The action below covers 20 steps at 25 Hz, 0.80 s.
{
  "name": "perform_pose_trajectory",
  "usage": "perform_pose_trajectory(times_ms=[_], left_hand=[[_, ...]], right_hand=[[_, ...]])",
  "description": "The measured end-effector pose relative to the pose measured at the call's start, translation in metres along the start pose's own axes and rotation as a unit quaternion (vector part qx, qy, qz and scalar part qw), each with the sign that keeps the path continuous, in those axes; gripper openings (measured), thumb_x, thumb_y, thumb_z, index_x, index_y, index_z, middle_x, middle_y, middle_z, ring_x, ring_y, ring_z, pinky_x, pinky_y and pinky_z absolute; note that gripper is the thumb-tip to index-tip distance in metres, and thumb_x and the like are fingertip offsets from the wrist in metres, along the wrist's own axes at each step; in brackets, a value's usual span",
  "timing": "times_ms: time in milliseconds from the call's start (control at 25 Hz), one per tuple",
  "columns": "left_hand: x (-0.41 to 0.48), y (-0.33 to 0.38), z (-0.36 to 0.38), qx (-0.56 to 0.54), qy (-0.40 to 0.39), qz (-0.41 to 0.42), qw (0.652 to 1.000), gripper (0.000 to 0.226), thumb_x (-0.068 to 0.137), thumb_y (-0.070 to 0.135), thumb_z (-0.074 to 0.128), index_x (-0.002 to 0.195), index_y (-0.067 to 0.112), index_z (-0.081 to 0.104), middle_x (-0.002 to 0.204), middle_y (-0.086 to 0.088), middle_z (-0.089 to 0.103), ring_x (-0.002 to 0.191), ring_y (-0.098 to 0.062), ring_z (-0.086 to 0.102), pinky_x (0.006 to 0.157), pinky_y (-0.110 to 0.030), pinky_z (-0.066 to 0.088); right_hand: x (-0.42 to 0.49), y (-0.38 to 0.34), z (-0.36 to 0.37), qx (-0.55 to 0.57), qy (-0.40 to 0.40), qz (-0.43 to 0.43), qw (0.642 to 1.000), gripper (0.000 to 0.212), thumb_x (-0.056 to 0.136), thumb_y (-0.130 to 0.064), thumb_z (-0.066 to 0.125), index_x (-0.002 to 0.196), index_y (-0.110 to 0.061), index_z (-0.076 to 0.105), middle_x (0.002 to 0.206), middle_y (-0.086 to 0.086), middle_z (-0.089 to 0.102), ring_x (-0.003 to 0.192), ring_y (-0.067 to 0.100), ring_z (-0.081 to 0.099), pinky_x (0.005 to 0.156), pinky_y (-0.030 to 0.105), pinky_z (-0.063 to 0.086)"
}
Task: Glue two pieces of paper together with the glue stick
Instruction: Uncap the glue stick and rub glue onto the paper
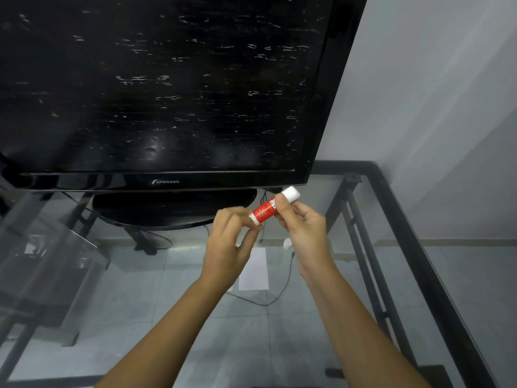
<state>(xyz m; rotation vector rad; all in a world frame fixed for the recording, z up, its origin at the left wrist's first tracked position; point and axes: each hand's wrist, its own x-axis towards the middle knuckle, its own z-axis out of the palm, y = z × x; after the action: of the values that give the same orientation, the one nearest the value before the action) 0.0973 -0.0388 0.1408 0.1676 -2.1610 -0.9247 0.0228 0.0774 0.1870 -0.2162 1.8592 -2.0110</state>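
A red glue stick (265,210) with white ends is held in the air above the glass table, tilted up to the right. My right hand (303,228) grips its upper part just below the white cap (291,194). My left hand (230,242) pinches the white base end with its fingertips. Below the hands a white sheet of paper (256,271) lies flat on the glass. Another sheet's edge shows just left of it, mostly hidden by my left wrist.
A large black television (167,88) on an oval stand (167,208) fills the back of the glass table (419,275). The table's black metal frame (414,247) runs along the right side. A thin cable (277,292) loops below the glass. Grey wall stands to the right.
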Motion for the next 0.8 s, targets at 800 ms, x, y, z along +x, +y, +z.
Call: perform_pose_trajectory(times_ms=[800], left_hand=[[0.016,0.006,-0.010,-0.298,-0.061,-0.205,0.930,0.014,0.083,0.038,0.059,0.094,0.029,0.062,0.090,0.010,0.069,0.086,-0.014,0.068,0.073,-0.020,0.053]], right_hand=[[0.005,-0.008,0.002,-0.005,0.020,-0.009,1.000,0.052,0.068,-0.048,0.065,0.108,-0.014,0.067,0.096,-0.002,0.071,0.091,0.007,0.066,0.084,0.019,0.050]])
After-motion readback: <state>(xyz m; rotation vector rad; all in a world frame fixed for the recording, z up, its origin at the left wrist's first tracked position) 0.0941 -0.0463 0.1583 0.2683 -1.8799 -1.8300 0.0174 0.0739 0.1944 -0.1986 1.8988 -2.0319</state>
